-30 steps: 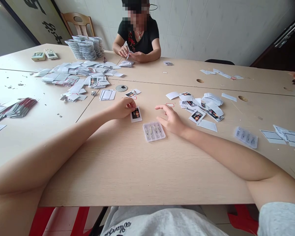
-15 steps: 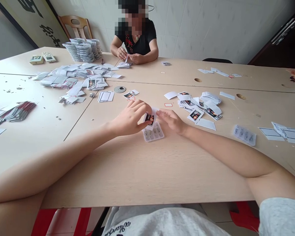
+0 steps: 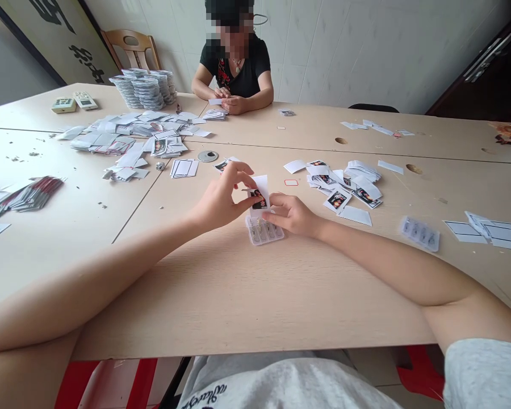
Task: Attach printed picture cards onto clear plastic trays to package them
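My left hand (image 3: 226, 196) pinches a small folded card (image 3: 262, 183), white with a dark picture on its lower part, between thumb and fingers. From the other side, my right hand (image 3: 297, 216) has its thumb and fingers closed at the card's lower right edge. Just below the card, a clear plastic compartment box (image 3: 264, 233) rests on the table, with small metal pieces inside; its far part is hidden behind the card and fingers. Beyond my left hand lies another printed card (image 3: 222, 166), partly covered by the fingers.
Loose printed cards (image 3: 338, 200) lie right of my hands, a second clear box (image 3: 420, 233) further right. A large heap of white cards (image 3: 123, 133) spreads at left, before stacked packs (image 3: 147, 91). Across the table (image 3: 238, 295) a person (image 3: 238, 74) handles a white card.
The card now stands more upright, its white upper part raised. My left fingers have lifted and curled, and my right thumb has come to the card's lower edge.
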The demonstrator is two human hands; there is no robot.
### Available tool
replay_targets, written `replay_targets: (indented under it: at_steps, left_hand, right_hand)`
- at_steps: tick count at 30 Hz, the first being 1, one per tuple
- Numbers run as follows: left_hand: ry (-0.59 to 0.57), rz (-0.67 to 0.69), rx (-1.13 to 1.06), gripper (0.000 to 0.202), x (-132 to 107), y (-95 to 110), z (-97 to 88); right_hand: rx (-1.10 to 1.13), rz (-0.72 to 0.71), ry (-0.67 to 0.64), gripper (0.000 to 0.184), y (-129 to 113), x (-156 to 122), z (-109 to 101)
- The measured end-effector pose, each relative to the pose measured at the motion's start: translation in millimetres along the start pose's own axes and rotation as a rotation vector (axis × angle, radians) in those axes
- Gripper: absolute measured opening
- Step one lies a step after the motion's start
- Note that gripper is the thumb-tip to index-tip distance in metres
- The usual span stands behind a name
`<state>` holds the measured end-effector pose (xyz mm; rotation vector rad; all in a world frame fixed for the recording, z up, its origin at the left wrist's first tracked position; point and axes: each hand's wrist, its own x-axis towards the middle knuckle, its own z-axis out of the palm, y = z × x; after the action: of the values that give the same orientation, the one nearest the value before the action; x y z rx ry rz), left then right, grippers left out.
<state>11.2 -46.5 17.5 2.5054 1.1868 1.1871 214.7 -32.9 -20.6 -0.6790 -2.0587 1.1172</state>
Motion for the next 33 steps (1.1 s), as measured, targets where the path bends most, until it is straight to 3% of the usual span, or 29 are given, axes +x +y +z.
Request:
replay_targets:
  at_steps: [6, 18, 33]
  left_hand:
    - [-0.092, -0.053, -0.043, 0.031, 1.7, -7.6, 0.1]
    - [-0.155, -0.086, -0.053, 0.021, -0.7, -9.5, 4.6]
    - [-0.162, -0.064, -0.044, 0.02, -1.6, -4.7, 6.3]
  right_hand:
    - [0.135, 0.148, 0.047, 0.025, 5.0, 0.4, -0.8]
    - [0.15, 0.12, 0.144, 0.032, 7.4, 3.0, -2.6]
    - [0.142, 0.186, 0.202, 0.038, 5.6, 3.7, -4.3]
